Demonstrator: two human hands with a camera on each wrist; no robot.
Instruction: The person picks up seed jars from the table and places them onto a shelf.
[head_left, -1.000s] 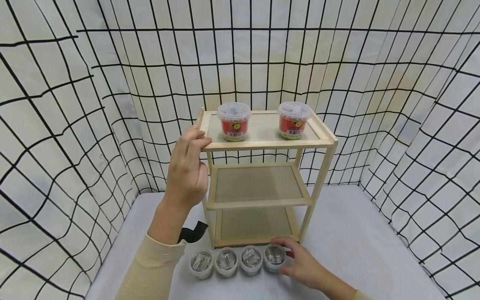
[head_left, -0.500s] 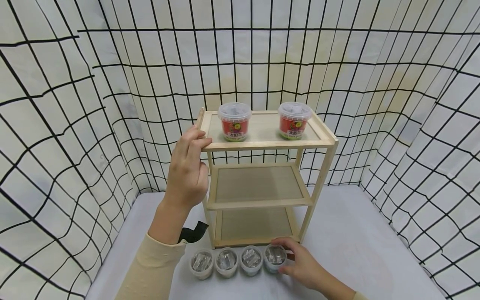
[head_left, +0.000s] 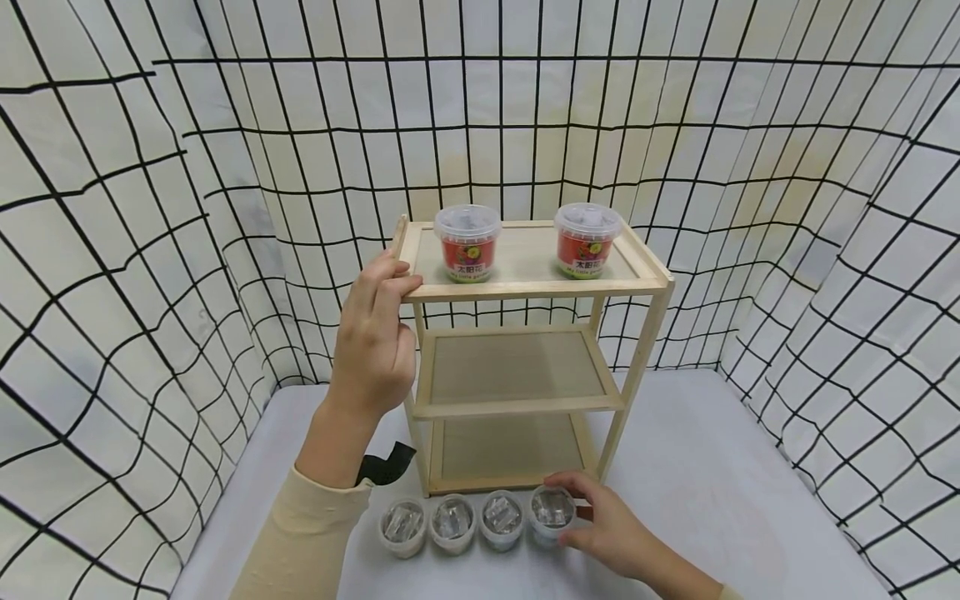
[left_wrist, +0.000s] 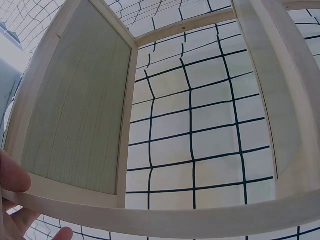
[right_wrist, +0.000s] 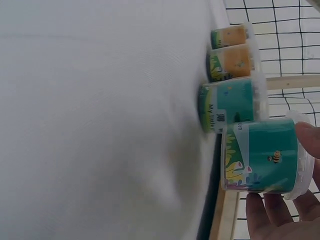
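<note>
My left hand (head_left: 373, 342) grips the top left corner of a three-tier wooden shelf (head_left: 517, 408). In the left wrist view its thumb (left_wrist: 14, 172) lies on the frame's inner side. Low on the right, my right hand (head_left: 611, 533) holds the rightmost of several small clear-lidded tubs (head_left: 552, 507) between thumb and fingers. The right wrist view shows that tub's teal label (right_wrist: 272, 155) with a bee, and the fingers (right_wrist: 280, 215) at its lid end. A second teal tub (right_wrist: 227, 105) and two orange-labelled tubs (right_wrist: 235, 62) stand in line beyond it.
Two red-labelled tubs, one left (head_left: 468, 250) and one right (head_left: 587, 246), stand on the top tier. A black strap-like thing (head_left: 387, 464) shows by the left wrist. White walls with a black grid (head_left: 480, 100) surround the white table (head_left: 720, 483).
The held tub has shifted slightly to the right with my right hand, widening the gap to its neighbour. My left hand stays on the shelf corner.
</note>
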